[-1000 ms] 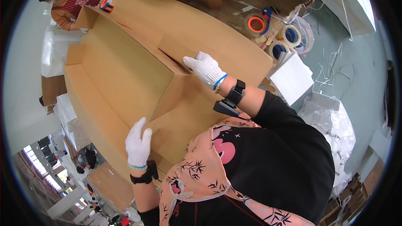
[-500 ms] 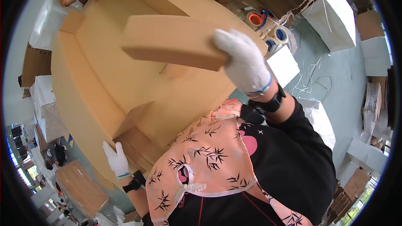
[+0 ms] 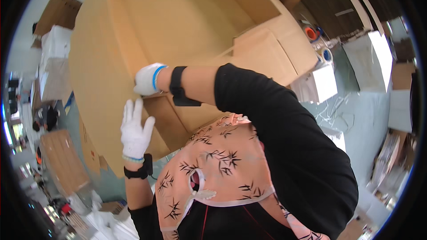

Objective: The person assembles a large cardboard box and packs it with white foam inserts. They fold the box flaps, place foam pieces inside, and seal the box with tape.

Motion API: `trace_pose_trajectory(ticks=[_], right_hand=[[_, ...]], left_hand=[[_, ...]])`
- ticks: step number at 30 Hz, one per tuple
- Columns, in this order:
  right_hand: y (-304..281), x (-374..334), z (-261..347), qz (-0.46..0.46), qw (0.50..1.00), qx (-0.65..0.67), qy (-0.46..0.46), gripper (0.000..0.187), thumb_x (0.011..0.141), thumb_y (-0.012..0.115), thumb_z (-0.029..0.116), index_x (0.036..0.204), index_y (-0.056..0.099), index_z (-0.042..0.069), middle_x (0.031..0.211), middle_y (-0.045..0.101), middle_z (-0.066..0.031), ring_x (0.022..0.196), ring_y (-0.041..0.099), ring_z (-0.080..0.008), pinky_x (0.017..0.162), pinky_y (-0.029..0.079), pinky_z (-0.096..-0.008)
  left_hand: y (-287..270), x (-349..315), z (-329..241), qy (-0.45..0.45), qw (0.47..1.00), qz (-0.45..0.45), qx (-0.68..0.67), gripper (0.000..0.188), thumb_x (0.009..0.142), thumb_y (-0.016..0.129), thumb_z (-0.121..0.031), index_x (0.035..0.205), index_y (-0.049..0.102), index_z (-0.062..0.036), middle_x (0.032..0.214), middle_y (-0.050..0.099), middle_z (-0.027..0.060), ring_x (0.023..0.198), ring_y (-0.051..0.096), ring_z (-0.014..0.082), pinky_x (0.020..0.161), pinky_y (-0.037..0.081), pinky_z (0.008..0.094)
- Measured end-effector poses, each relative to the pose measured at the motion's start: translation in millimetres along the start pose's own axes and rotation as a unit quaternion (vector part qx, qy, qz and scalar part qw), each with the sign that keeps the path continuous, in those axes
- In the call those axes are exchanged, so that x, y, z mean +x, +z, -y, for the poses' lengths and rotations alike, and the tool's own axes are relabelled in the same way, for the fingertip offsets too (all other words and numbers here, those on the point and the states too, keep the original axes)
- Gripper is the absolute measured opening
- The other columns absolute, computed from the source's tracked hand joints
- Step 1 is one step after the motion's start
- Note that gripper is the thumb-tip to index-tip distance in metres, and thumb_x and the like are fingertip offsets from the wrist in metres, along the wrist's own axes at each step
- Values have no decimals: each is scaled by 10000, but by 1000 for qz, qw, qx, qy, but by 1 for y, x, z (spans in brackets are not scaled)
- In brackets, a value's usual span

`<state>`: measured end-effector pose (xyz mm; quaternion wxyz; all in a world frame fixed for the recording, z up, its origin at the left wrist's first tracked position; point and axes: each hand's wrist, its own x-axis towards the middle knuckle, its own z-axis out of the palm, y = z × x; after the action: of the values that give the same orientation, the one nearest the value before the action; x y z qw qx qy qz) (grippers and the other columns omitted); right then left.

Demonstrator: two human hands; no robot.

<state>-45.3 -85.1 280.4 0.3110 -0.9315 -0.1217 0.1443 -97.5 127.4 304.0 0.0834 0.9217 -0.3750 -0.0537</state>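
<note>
A large brown cardboard box (image 3: 182, 13), open at the top, lies before me with its long left wall (image 3: 95, 58) folded outward. My right hand (image 3: 149, 80), in a white knit glove with a blue cuff, reaches across to the box's near left corner. Its fingers curl over the edge of the cardboard flap (image 3: 162, 118) there; the fingertips are hidden. Just nearer, my left hand (image 3: 135, 129), also gloved in white, rests against the cardboard with its fingers spread and holds nothing. At the near right corner another flap (image 3: 262, 53) lies folded over.
Tape rolls (image 3: 327, 54) and an orange-cored roll (image 3: 310, 33) sit beyond the box on the right. A white block (image 3: 324, 82) stands beside its right corner. Loose strips (image 3: 340, 111) are strewn over the floor. A stack of brown boards (image 3: 62, 162) lies at the left.
My right hand has let go of the right-hand flap, which now lies folded down, and has crossed to the left corner. My left hand has moved up and right. The view has shifted.
</note>
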Motion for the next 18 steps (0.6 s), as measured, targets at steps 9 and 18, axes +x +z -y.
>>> trace_pose_trajectory(ticks=[9, 18], right_hand=[[-49, 3, -40, 113, 973, 46, 195, 715, 792, 604, 687, 1008, 720, 15, 761, 670, -168, 591, 635, -242, 555, 509, -372], [-35, 7, -48, 157, 946, 171, 228, 888, 784, 640, 724, 1275, 634, -16, 1076, 698, -279, 859, 722, -347, 731, 569, -404]], left_hand=[[-11, 15, 0, 9, 999, 22, 41, 679, 843, 678, -370, 1434, 472, -106, 1467, 427, 245, 1334, 433, 432, 1103, 375, 495], [7, 33, 2, 44, 997, -36, 58, 699, 824, 690, -347, 1443, 464, -117, 1500, 411, 198, 1383, 381, 429, 1150, 324, 516]])
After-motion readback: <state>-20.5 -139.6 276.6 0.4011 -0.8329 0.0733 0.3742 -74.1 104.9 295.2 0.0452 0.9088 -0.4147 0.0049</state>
